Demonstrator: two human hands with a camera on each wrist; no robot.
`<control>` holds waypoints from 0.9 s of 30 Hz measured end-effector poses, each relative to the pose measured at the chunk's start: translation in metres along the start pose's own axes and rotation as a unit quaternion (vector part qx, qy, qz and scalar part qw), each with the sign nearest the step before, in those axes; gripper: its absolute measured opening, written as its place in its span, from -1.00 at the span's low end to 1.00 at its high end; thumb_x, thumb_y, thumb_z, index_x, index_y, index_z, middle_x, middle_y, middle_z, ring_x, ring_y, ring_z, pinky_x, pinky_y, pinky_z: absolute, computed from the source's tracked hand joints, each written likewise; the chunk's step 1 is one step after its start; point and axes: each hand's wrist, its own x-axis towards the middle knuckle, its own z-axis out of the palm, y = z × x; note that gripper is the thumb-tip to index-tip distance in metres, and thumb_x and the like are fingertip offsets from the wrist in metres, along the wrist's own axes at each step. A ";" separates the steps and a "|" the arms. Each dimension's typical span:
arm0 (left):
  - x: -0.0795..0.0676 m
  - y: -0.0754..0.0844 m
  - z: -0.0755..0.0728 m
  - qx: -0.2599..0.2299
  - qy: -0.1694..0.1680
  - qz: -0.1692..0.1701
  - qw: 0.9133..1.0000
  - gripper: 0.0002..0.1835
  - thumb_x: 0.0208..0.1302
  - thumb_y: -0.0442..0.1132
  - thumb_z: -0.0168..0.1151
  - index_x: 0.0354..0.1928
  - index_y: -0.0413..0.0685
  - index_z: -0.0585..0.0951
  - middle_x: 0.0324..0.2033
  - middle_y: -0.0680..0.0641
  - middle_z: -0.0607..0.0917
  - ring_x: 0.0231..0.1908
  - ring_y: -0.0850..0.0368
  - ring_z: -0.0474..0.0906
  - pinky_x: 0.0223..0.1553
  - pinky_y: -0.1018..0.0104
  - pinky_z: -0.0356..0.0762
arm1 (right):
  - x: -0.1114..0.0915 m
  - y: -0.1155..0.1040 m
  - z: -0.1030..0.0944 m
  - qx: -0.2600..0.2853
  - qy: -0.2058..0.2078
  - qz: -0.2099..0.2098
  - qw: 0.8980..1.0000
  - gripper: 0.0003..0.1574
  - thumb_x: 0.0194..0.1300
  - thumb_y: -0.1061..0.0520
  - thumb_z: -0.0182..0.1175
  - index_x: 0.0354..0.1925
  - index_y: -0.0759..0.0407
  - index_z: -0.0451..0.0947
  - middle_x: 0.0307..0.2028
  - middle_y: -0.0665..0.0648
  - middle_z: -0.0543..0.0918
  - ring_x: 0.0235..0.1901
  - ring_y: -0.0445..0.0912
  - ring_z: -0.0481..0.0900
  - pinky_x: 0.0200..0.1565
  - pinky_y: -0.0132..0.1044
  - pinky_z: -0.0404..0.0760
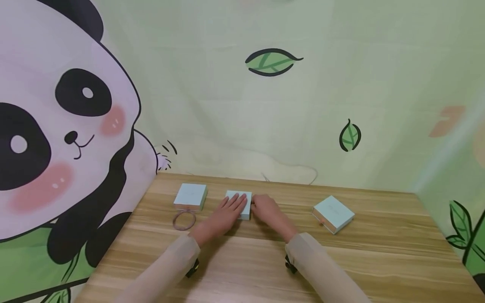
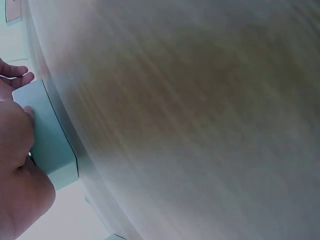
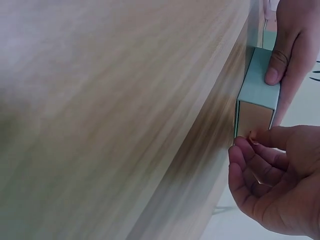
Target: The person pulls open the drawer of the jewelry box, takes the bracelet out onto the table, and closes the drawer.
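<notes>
A pale blue drawer box lies on the wooden table between my two hands. My left hand is flat over its top, fingers straight and spread. In the right wrist view the left thumb rests on the box's near side. At the box's right end, a tan drawer face shows inside the blue sleeve. There my right hand pinches a small reddish-brown pull tab between thumb and forefinger. The drawer face sits about level with the sleeve's edge.
A similar blue box stands at the left, with a thin purplish ring just in front of it. Another blue box sits turned at an angle on the right. A panda-printed cloth hangs behind the table.
</notes>
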 end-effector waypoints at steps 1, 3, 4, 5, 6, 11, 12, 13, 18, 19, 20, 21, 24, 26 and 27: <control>0.000 0.000 0.000 -0.003 0.001 0.001 1.000 -0.44 0.65 -0.26 -0.17 0.56 -0.30 0.11 0.57 -0.26 0.09 0.55 -0.26 -0.05 0.49 -0.23 -0.03 | 0.001 0.000 0.000 -0.006 0.001 0.002 1.000 -0.82 0.41 0.24 0.20 -0.31 0.27 0.70 -0.46 0.13 0.68 -0.54 -0.11 0.43 -0.43 -0.23 0.49; 0.000 0.001 -0.002 -0.006 0.000 0.002 1.000 -0.44 0.64 -0.26 -0.17 0.56 -0.31 0.12 0.57 -0.27 0.10 0.55 -0.27 -0.04 0.48 -0.23 -0.02 | 0.003 0.001 0.001 -0.014 0.001 0.008 1.000 -0.80 0.41 0.24 0.20 -0.35 0.26 0.70 -0.48 0.13 0.67 -0.55 -0.10 0.43 -0.44 -0.24 0.50; 0.000 0.001 -0.002 -0.008 0.001 0.003 1.000 -0.44 0.65 -0.26 -0.17 0.56 -0.31 0.11 0.56 -0.28 0.10 0.55 -0.27 -0.04 0.48 -0.24 -0.02 | 0.004 0.002 0.002 -0.017 0.001 0.011 1.000 -0.79 0.41 0.24 0.20 -0.36 0.26 0.70 -0.49 0.13 0.67 -0.55 -0.10 0.43 -0.44 -0.24 0.50; 0.000 0.002 -0.003 -0.009 0.001 0.003 1.000 -0.44 0.64 -0.27 -0.16 0.56 -0.31 0.12 0.56 -0.28 0.11 0.55 -0.27 -0.03 0.48 -0.24 -0.01 | 0.004 0.002 0.002 -0.017 0.001 0.014 1.000 -0.79 0.40 0.25 0.20 -0.39 0.25 0.69 -0.49 0.13 0.66 -0.56 -0.09 0.43 -0.45 -0.23 0.50; 0.001 0.002 -0.004 -0.007 0.000 0.003 1.000 -0.44 0.64 -0.27 -0.16 0.56 -0.31 0.12 0.56 -0.28 0.11 0.55 -0.27 -0.03 0.48 -0.23 -0.01 | 0.005 0.003 0.002 -0.019 0.001 0.017 1.000 -0.77 0.40 0.25 0.20 -0.42 0.25 0.67 -0.51 0.12 0.64 -0.56 -0.08 0.44 -0.46 -0.23 0.51; 0.003 0.003 -0.006 0.015 -0.010 0.001 1.000 -0.45 0.64 -0.27 -0.16 0.57 -0.26 0.13 0.57 -0.24 0.11 0.55 -0.23 -0.01 0.49 -0.19 0.03 | 0.004 0.005 0.003 -0.028 0.000 0.028 0.999 -0.70 0.42 0.25 0.15 -0.50 0.21 0.56 -0.53 0.13 0.60 -0.56 -0.07 0.42 -0.47 -0.20 0.52; 0.003 0.003 -0.006 0.021 -0.014 0.001 1.000 -0.44 0.65 -0.26 -0.16 0.57 -0.24 0.13 0.57 -0.23 0.10 0.55 -0.21 -0.01 0.49 -0.17 0.03 | 0.004 0.006 0.003 -0.031 0.000 0.028 0.999 -0.70 0.42 0.25 0.15 -0.51 0.20 0.54 -0.53 0.13 0.59 -0.56 -0.07 0.43 -0.46 -0.19 0.53; 0.003 0.003 -0.006 0.025 -0.017 0.000 1.000 -0.45 0.65 -0.26 -0.17 0.57 -0.23 0.13 0.57 -0.22 0.10 0.56 -0.20 -0.01 0.49 -0.16 0.03 | 0.004 0.006 0.002 -0.030 0.001 0.029 0.999 -0.70 0.42 0.25 0.15 -0.51 0.20 0.54 -0.53 0.14 0.60 -0.55 -0.06 0.43 -0.46 -0.18 0.54; 0.005 0.002 -0.005 0.052 -0.022 0.005 0.998 -0.44 0.65 -0.22 -0.14 0.58 -0.19 0.14 0.57 -0.20 0.12 0.56 -0.17 0.01 0.49 -0.14 0.06 | 0.001 0.010 0.000 -0.020 0.009 0.034 0.999 -0.78 0.34 0.26 0.19 -0.48 0.20 0.58 -0.49 0.14 0.63 -0.52 -0.04 0.48 -0.43 -0.13 0.58; 0.005 0.002 -0.005 0.056 -0.021 0.006 0.998 -0.43 0.65 -0.21 -0.13 0.58 -0.19 0.14 0.57 -0.20 0.12 0.55 -0.17 0.01 0.49 -0.14 0.06 | 0.000 0.011 -0.001 -0.017 0.011 0.037 0.999 -0.79 0.33 0.26 0.20 -0.48 0.20 0.59 -0.50 0.14 0.63 -0.52 -0.04 0.48 -0.43 -0.13 0.57; 0.005 0.002 -0.005 0.059 -0.022 0.004 0.998 -0.43 0.65 -0.20 -0.12 0.58 -0.18 0.14 0.57 -0.19 0.12 0.55 -0.17 0.02 0.49 -0.13 0.07 | -0.001 0.012 -0.002 -0.013 0.011 0.041 0.999 -0.80 0.32 0.26 0.20 -0.48 0.19 0.59 -0.50 0.12 0.62 -0.52 -0.05 0.48 -0.44 -0.13 0.56; 0.005 0.003 -0.006 0.061 -0.023 0.002 0.998 -0.43 0.65 -0.19 -0.11 0.58 -0.18 0.14 0.57 -0.19 0.12 0.55 -0.16 0.02 0.49 -0.13 0.07 | -0.002 0.014 -0.003 -0.008 0.013 0.042 0.999 -0.80 0.31 0.26 0.21 -0.48 0.18 0.59 -0.50 0.12 0.62 -0.52 -0.05 0.47 -0.45 -0.14 0.55; 0.004 0.003 -0.009 0.065 -0.026 -0.006 0.998 -0.42 0.64 -0.18 -0.08 0.57 -0.18 0.16 0.57 -0.18 0.13 0.55 -0.17 0.03 0.49 -0.12 0.08 | -0.005 0.020 -0.006 0.003 0.011 0.046 0.999 -0.78 0.32 0.25 0.22 -0.50 0.16 0.56 -0.51 0.09 0.59 -0.53 -0.07 0.44 -0.47 -0.19 0.51; 0.004 0.003 -0.009 0.073 -0.031 -0.011 0.997 -0.41 0.64 -0.16 -0.08 0.58 -0.17 0.15 0.58 -0.17 0.12 0.55 -0.15 0.03 0.49 -0.11 0.08 | -0.007 0.025 -0.008 0.006 0.010 0.048 0.999 -0.77 0.32 0.24 0.24 -0.51 0.15 0.56 -0.52 0.08 0.58 -0.53 -0.08 0.43 -0.48 -0.20 0.50; 0.003 0.002 -0.010 0.077 -0.033 -0.013 0.996 -0.41 0.64 -0.15 -0.08 0.58 -0.17 0.15 0.58 -0.17 0.12 0.55 -0.15 0.03 0.49 -0.10 0.08 | -0.007 0.027 -0.008 0.006 0.010 0.049 0.999 -0.76 0.32 0.23 0.24 -0.52 0.14 0.56 -0.52 0.08 0.59 -0.53 -0.08 0.43 -0.48 -0.20 0.50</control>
